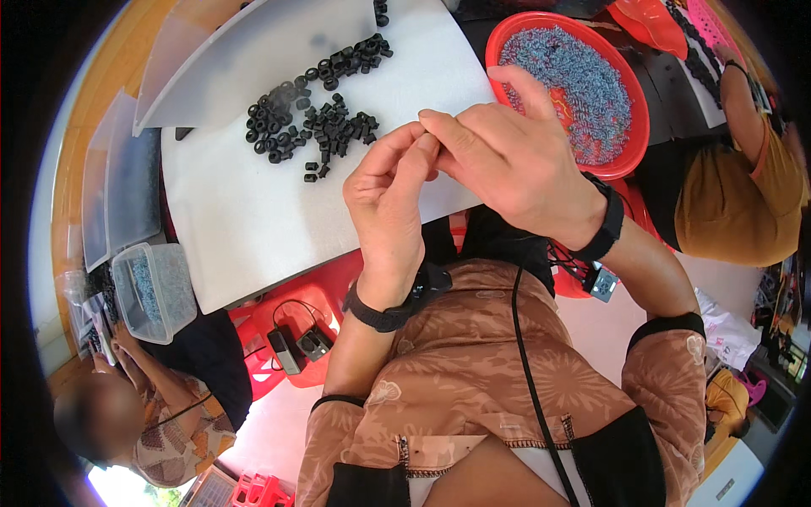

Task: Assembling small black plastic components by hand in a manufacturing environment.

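My left hand (pixel 384 198) and my right hand (pixel 515 160) meet over the near right side of a white work surface (pixel 228 228). Thumb and fingers of both are pinched together at one spot. Whatever lies between the fingertips is hidden or too small to name. Beyond my left hand, several small black ring-shaped pieces (pixel 270 118) and small black notched pieces (pixel 338 127) lie in loose heaps. Behind my right hand stands a round red basin (pixel 639 101) with a mass of small blue-grey pieces (pixel 583 72) in it.
Translucent plastic bins (pixel 127 186) stand along the left, with a clear tub (pixel 173 291) of blue-grey bits below. A person (pixel 169 406) works at the left, another (pixel 735 194) at the right. Electronic boxes with cables (pixel 296 346) lie on a red stool (pixel 317 300).
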The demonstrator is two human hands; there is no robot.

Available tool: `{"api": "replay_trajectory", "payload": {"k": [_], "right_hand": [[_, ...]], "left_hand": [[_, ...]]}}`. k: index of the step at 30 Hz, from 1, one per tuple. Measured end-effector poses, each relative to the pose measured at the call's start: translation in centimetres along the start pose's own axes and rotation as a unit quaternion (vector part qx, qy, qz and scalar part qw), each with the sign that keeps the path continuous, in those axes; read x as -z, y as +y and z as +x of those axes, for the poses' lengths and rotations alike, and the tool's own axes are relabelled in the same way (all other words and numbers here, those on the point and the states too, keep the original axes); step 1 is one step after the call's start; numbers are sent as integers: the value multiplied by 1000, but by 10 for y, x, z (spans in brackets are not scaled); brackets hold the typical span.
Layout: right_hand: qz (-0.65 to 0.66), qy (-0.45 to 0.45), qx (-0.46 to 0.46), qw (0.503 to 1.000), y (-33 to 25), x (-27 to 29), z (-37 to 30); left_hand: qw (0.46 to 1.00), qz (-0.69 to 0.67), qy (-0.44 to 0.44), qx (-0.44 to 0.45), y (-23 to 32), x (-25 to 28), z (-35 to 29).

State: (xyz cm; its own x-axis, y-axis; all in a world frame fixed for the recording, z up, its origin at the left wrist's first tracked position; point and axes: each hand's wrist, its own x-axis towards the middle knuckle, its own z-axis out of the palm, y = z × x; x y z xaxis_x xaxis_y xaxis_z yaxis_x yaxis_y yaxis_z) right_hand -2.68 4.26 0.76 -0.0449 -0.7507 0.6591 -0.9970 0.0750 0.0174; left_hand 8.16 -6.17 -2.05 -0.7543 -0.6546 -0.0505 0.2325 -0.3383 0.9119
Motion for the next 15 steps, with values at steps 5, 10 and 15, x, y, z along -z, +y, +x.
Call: {"api": "replay_trajectory", "payload": {"k": [5, 10, 15], "right_hand": [[293, -44, -267, 917, 4, 19, 5], [730, -158, -479, 461, -1, 10, 8], [783, -167, -443, 403, 0, 7, 10]], "left_hand": [[998, 26, 14, -51, 6, 2, 1], [974, 126, -28, -188, 6, -2, 1], [956, 155, -72, -238, 9, -1, 0]]}}
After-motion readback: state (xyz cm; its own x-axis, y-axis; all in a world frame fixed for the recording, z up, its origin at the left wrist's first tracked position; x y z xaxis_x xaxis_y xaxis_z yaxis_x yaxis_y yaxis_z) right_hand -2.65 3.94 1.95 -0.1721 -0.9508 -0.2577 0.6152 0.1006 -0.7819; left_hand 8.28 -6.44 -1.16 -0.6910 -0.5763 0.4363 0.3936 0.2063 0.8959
